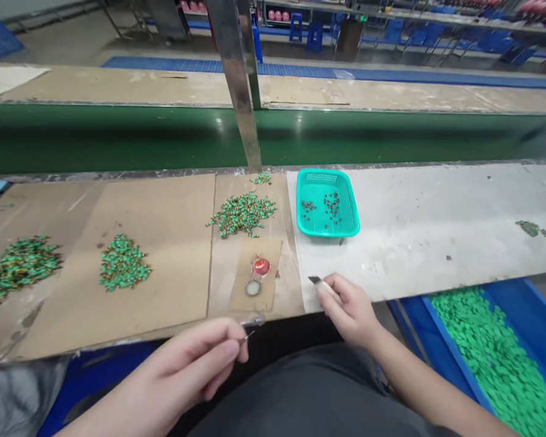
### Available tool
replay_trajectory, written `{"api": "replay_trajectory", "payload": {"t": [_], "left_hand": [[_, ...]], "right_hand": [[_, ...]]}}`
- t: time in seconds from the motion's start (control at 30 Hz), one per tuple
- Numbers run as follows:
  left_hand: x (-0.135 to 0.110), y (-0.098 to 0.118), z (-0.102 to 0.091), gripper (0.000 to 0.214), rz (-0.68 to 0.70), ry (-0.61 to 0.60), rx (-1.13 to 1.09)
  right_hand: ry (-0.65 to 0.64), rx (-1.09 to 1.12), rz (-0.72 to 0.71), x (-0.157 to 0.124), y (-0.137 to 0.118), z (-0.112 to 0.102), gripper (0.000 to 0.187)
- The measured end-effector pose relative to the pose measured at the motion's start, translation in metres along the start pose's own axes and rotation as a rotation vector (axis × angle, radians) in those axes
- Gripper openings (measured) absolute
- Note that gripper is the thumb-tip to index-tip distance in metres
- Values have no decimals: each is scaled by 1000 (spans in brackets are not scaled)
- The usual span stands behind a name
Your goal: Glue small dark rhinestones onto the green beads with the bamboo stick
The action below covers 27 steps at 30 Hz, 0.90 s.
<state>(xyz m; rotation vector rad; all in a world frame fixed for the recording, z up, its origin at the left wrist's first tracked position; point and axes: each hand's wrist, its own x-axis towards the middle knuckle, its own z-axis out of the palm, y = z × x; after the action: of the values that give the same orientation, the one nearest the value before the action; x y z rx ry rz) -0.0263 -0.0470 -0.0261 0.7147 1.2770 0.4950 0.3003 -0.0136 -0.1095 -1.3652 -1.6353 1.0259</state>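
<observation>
Cardboard sheets (pixel 155 230) cover the near side of a factory workbench, and a green conveyor belt (pixel 118 139) runs behind it. At the bench's front edge the left hand (pixel 195 364) pinches a thin metal pin (pixel 249 335) between thumb and fingertips. The other fingers are curled in, and the pin's tip pokes out toward two o'clock.

The right hand (pixel 352 312), well apart at three o'clock from the left, pinches a small flat tool (pixel 317 281). The tool's grey tip points to ten o'clock over the white bench top (pixel 437 230); whether it touches cannot be told.

At twelve o'clock from the pin, a red cap (pixel 261 266) and a silver ring (pixel 253 287) lie just beside each other on a cardboard scrap (pixel 273 249). Further at twelve o'clock is a pile of green pieces (pixel 243 213). A teal basket (pixel 327 177) at two o'clock of the cap holds a few dark bits. Two more green heaps (pixel 122 262) lie at nine o'clock. A blue bin (pixel 537 315) full of green pieces sits at four o'clock of the right hand.
</observation>
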Motion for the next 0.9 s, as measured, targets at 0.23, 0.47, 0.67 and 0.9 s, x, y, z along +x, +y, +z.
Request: {"api": "replay_trajectory", "payload": {"t": [0.23,0.47,0.67,0.9], "left_hand": [[52,-51,65,54,4,-110,-144],[71,-63,87,57,89,2,-286],[70,-64,81,50,44,-1,-269],[74,-70,82,49,74,-1,-235]], "right_hand": [[36,-73,-181,2,4,-1,19],[-30,-280,-373,-16,-2,-2,10],[-48,-381,-468,-22,-2,2,13],[34,-467,-503,-32,-4,12,10]]}}
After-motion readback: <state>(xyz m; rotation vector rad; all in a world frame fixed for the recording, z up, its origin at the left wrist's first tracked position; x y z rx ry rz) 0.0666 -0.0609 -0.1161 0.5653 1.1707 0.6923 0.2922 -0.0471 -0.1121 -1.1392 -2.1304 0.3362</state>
